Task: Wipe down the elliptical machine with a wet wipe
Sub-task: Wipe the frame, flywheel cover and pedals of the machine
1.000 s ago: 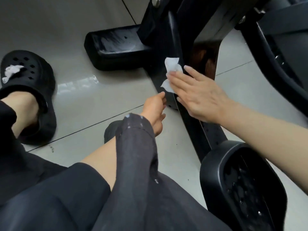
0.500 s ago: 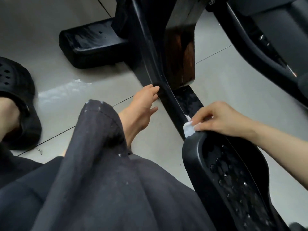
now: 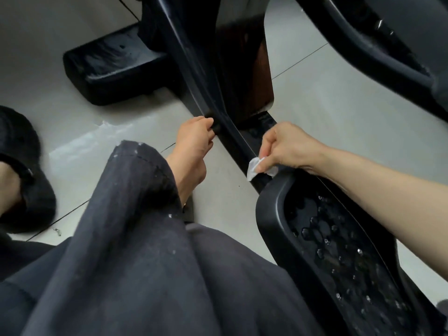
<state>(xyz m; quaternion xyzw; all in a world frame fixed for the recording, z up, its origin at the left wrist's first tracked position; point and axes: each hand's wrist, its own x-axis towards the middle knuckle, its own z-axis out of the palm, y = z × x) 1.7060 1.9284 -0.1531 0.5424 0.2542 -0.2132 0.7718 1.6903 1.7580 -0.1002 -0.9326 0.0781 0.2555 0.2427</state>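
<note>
The black elliptical machine fills the right and top of the view. Its long rail [image 3: 232, 139] runs diagonally down to a studded foot pedal [image 3: 339, 251]. My right hand [image 3: 288, 146] pinches a crumpled white wet wipe [image 3: 254, 167] and presses it on the rail just above the pedal's front tip. My left hand [image 3: 194, 146] comes out of a wide dark sleeve, and its curled fingers hold the rail's left edge a little higher up.
A black base foot [image 3: 114, 69] of the machine lies on the glossy grey tiled floor [image 3: 84, 146] at upper left. A black clog [image 3: 21, 170] with my foot in it is at the far left. Dark clothing [image 3: 145, 275] covers the lower middle. Another machine arm [image 3: 363, 40] crosses the upper right.
My right hand went from pressing flat on the upper rail to pinching the bunched wipe down by the pedal's tip. My left hand moved up to the rail's edge.
</note>
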